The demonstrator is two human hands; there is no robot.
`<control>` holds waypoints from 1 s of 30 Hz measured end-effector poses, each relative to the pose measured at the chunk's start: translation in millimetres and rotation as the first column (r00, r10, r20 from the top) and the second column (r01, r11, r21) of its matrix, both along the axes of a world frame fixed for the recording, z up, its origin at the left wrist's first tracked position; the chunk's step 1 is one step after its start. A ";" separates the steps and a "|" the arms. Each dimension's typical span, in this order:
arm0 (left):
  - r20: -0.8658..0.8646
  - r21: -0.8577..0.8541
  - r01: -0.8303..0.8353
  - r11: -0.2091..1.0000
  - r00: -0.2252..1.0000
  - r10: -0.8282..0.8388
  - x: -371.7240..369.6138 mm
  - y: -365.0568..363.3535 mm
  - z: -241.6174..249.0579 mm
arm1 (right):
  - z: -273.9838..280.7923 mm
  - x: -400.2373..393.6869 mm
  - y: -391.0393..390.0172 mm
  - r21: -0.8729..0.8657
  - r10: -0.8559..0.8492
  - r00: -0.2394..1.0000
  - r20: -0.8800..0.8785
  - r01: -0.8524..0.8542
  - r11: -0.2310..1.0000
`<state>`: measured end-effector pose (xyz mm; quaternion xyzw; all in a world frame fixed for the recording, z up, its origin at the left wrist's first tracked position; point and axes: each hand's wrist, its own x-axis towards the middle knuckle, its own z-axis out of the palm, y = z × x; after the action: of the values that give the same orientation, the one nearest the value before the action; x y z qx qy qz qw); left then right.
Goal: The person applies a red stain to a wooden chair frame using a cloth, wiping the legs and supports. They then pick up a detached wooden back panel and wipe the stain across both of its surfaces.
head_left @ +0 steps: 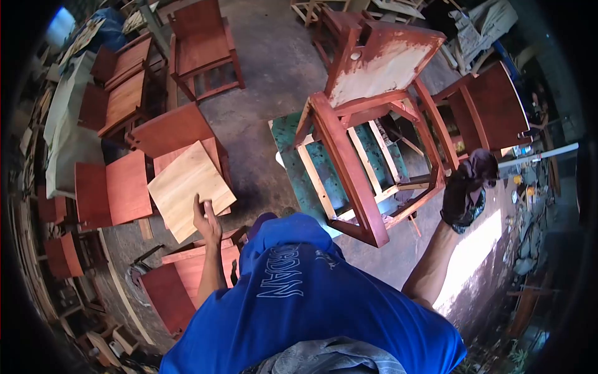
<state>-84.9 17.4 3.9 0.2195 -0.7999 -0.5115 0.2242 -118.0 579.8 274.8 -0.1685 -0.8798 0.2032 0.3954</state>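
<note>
My left hand (pixel 207 219) is bare, its fingers apart, over the lower edge of a pale unpainted wooden board (pixel 190 190). The board lies across the seat of a red chair (pixel 180 134); whether my fingers touch it I cannot tell. On the right, my right hand (pixel 462 198) wears a dark glove and is closed on a dark, crumpled cloth (pixel 478 168). Beside it, a chair frame with red stain (pixel 349 168) stands tilted on a green board (pixel 305 181). The underside of its seat or back (pixel 386 62) shows a pale, partly stained surface.
Several red chairs stand at the left, one more (pixel 202 47) at the upper left and another (pixel 489 112) at the right. A pale sheet (pixel 65 131) covers something at the far left. Wood pieces (pixel 523 299) and clutter line the right edge. Sunlight falls on the floor (pixel 473 262).
</note>
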 end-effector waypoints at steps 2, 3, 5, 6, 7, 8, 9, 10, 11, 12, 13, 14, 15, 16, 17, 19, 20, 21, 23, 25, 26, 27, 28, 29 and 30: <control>-0.135 0.038 0.047 0.998 0.990 -0.042 -50.8 6.3 24.5 | -8.2 25.5 15.8 -0.343 0.037 0.979 -0.202 -0.106 0.933; -0.182 0.061 0.085 0.995 0.981 -0.072 -76.0 13.3 35.4 | -14.2 41.6 29.2 -0.600 0.011 0.925 -0.379 -0.254 0.759; -0.293 0.097 0.194 0.976 0.943 -0.158 -136.0 31.2 64.8 | -14.0 82.3 32.5 -0.652 -0.003 0.982 -0.191 -0.124 0.748; -0.314 0.146 0.229 0.962 0.933 -0.174 -162.6 42.1 75.3 | -10.2 84.9 24.7 -0.706 0.068 0.744 -0.665 -0.655 0.268; -0.358 0.159 0.284 0.946 0.909 -0.213 -191.5 48.6 79.9 | -2.9 85.0 16.4 -0.534 0.009 0.537 -0.844 -0.837 -0.121; -0.409 0.167 0.346 0.923 0.876 -0.255 -225.8 55.8 85.5 | 2.4 91.4 10.8 -0.433 -0.017 0.449 -0.894 -0.872 -0.228; -0.432 0.162 0.388 0.907 0.854 -0.288 -262.1 65.2 98.3 | 8.3 97.5 1.8 -0.370 -0.030 0.388 -0.921 -0.897 -0.242; -0.463 0.114 0.414 0.903 0.827 -0.320 -292.0 72.5 115.2 | 8.9 106.9 -4.5 -0.368 -0.028 0.380 -0.925 -0.910 -0.192; -0.485 0.070 0.440 0.895 0.799 -0.355 -318.3 79.2 125.1 | 9.5 116.2 -10.6 -0.366 -0.027 0.373 -0.927 -0.920 -0.140; -0.488 0.071 0.487 0.870 0.778 -0.396 -346.5 85.0 128.5 | 15.1 122.2 -23.4 -0.371 -0.048 0.374 -0.926 -0.927 -0.060; -0.522 0.153 0.547 0.823 0.752 -0.403 -379.1 88.4 131.2 | 20.6 123.0 -40.1 -0.372 -0.109 0.368 -0.924 -0.928 0.026; -0.550 0.231 0.602 0.764 0.729 -0.408 -413.5 90.1 132.5 | 23.1 122.8 -59.3 -0.366 -0.188 0.345 -0.919 -0.926 0.089; -0.551 0.287 0.642 0.711 0.718 -0.426 -446.3 93.0 132.5 | 25.6 117.5 -81.9 -0.341 -0.269 0.299 -0.915 -0.932 0.124; -0.550 0.291 0.680 0.673 0.695 -0.463 -476.4 103.1 137.7 | 26.1 111.5 -101.2 -0.255 -0.333 0.216 -0.918 -0.964 0.078; -0.577 0.237 0.708 0.665 0.653 -0.490 -503.3 110.8 146.3 | 26.7 105.9 -120.7 -0.161 -0.399 0.132 -0.907 -0.986 0.040; -0.669 0.142 0.779 0.611 0.530 -0.521 -555.3 130.2 151.0 | 7.6 106.8 -143.7 -0.310 -0.247 0.277 -0.929 -0.944 0.110; -0.663 0.145 0.800 0.583 0.516 -0.543 -574.1 136.7 159.1 | 3.0 100.8 -161.3 -0.360 -0.204 0.328 -0.922 -0.921 0.148; -0.689 0.111 0.834 0.541 0.457 -0.562 -587.0 146.8 172.2 | 2.9 82.5 -182.4 -0.270 -0.245 0.236 -0.940 -0.956 0.118; -0.711 0.089 0.877 0.473 0.388 -0.586 -604.1 166.3 187.0 | -2.7 65.6 -213.2 -0.227 -0.291 0.160 -0.943 -0.950 0.215; -0.731 0.075 0.922 0.380 0.310 -0.608 -616.3 182.6 196.5 | -6.9 47.5 -239.2 -0.228 -0.329 0.124 -0.936 -0.927 0.298; -0.737 0.076 0.928 0.365 0.299 -0.606 -617.2 190.5 201.4 | -7.0 40.2 -246.2 -0.245 -0.323 0.134 -0.937 -0.910 0.333; -0.755 0.088 0.945 0.316 0.271 -0.597 -614.9 200.3 206.9 | -5.9 31.1 -253.6 -0.262 -0.318 0.144 -0.937 -0.892 0.368; -0.772 0.095 0.959 0.266 0.240 -0.589 -610.5 209.7 214.0 | 0.5 17.3 -266.2 -0.165 -0.362 0.071 -0.930 -0.957 0.237; -0.781 0.088 0.963 0.253 0.224 -0.583 -605.5 219.9 222.8 | -7.4 22.5 -271.0 -0.105 -0.382 0.031 -0.924 -0.979 0.174; -0.783 0.088 0.974 0.210 0.198 -0.589 -597.1 226.5 231.5 | -15.2 27.8 -276.1 -0.043 -0.407 -0.006 -0.913 -0.993 0.112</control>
<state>-682.0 243.9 235.3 -0.3760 -0.4628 -0.8003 0.0635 -90.2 303.7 259.7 0.1383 -0.0680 0.8263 0.5417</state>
